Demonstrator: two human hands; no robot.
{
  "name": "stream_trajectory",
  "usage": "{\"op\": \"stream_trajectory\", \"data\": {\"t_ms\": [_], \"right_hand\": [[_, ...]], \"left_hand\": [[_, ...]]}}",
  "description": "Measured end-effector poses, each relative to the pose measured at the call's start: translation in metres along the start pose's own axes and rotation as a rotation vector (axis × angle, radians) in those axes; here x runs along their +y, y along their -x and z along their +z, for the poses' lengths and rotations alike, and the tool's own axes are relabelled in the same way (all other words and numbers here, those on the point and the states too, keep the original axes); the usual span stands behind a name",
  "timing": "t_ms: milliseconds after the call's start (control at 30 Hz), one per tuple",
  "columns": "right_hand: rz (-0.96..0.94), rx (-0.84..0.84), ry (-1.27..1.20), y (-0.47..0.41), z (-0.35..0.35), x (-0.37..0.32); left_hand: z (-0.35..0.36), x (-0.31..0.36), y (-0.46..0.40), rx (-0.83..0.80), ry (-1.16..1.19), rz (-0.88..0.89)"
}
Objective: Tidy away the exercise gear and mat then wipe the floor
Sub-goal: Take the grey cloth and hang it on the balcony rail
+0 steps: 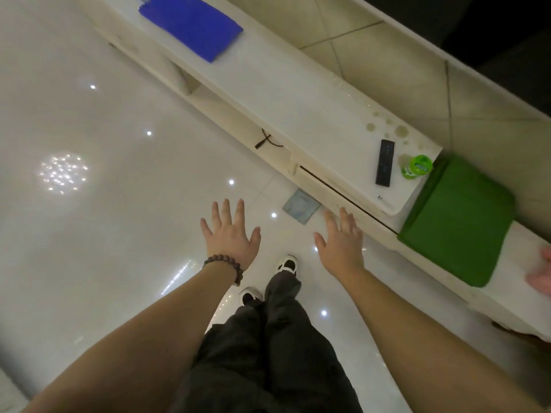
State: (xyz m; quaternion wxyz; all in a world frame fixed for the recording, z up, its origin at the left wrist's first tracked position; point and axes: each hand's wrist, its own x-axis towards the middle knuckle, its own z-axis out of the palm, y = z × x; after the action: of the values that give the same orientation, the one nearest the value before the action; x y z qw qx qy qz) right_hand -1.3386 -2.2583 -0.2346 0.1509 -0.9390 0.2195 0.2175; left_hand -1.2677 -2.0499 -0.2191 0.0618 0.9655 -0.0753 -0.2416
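Glossy white floor [89,234]: bare tile, ceiling lights reflected. Long white low cabinet [298,114] runs diagonally along the wall; taken as reference. Folded green mat [456,222] lies on the cabinet's near end; folded blue mat [193,23] lies on its far end. Black remote [385,163] and green-lidded container [416,166] sit on the cabinet top just beyond the green mat. Grey-blue cloth [301,209] lies flat on the floor against the cabinet's base. Left hand [229,234] and right hand [341,245]: both outstretched before the cabinet, fingers spread, holding nothing. Bead bracelet [225,265] on left wrist.
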Motion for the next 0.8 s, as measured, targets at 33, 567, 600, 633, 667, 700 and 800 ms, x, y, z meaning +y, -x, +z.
{"op": "stream_trajectory", "data": {"t_ms": [33,567,600,633,667,700,800], "right_hand": [[0.01,-0.008,-0.017,-0.01,0.002,0.0],[0.171,-0.116,-0.227,-0.215,0.183,0.034],[0.158,-0.122,-0.218,-0.237,0.209,0.037],[0.145,-0.128,-0.207,-0.259,0.235,0.041],[0.136,-0.135,-0.196,-0.281,0.261,0.045],[0.132,-0.136,-0.184,-0.303,0.288,0.049],[0.102,-0.133,-0.129,-0.364,0.364,0.063]], "left_hand": [[0.0,0.005,-0.01,-0.014,-0.004,0.013],[0.145,0.012,-0.219,-0.21,-0.083,0.068],[0.166,0.007,-0.24,-0.216,-0.092,0.083],[0.186,0.002,-0.26,-0.229,-0.101,0.098],[0.208,-0.005,-0.28,-0.246,-0.113,0.114],[0.23,-0.012,-0.299,-0.258,-0.127,0.132],[0.294,-0.039,-0.348,-0.27,-0.161,0.169]]}}
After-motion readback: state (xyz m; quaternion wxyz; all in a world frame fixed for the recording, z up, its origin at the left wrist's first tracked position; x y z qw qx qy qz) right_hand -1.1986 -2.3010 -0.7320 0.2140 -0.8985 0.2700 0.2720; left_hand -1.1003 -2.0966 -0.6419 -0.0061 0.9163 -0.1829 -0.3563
